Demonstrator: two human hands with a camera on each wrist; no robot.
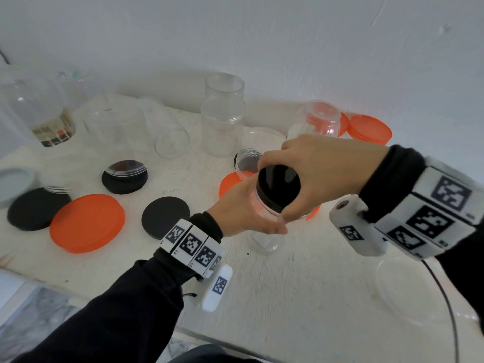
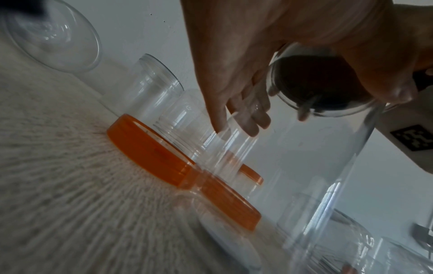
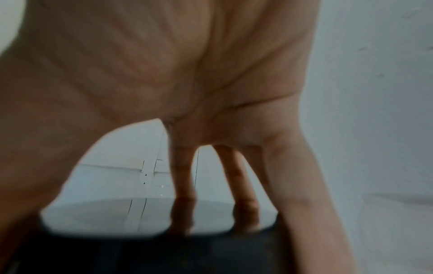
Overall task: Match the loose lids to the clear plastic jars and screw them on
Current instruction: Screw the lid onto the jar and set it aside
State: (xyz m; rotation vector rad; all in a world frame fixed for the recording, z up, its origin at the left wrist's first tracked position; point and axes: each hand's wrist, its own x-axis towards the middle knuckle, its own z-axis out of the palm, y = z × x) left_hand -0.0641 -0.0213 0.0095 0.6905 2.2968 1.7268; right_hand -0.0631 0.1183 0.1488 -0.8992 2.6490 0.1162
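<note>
A small clear jar [image 1: 264, 242] is held upright just above the white table [image 1: 288, 297]. My left hand [image 1: 258, 218] grips its body from the left, with the thumb across the front. A glossy black lid [image 1: 275, 179] sits on the jar's mouth, and my right hand [image 1: 288, 195] grips it from above, fingers curled round its rim. In the left wrist view the jar [image 2: 328, 166] fills the right side, the lid [image 2: 316, 87] showing dark through the wall. The right wrist view shows the lid [image 3: 164, 250] under my fingers [image 3: 185, 185].
Loose lids lie on the left: an orange one [image 1: 87, 222], black ones [image 1: 165, 216] [image 1: 38, 208], a grey one [image 1: 14, 183]. A tall clear jar [image 1: 222, 113] and more jars stand behind. Another orange lid [image 1: 230, 183] lies under my hands, orange lids [image 1: 369, 129] back right.
</note>
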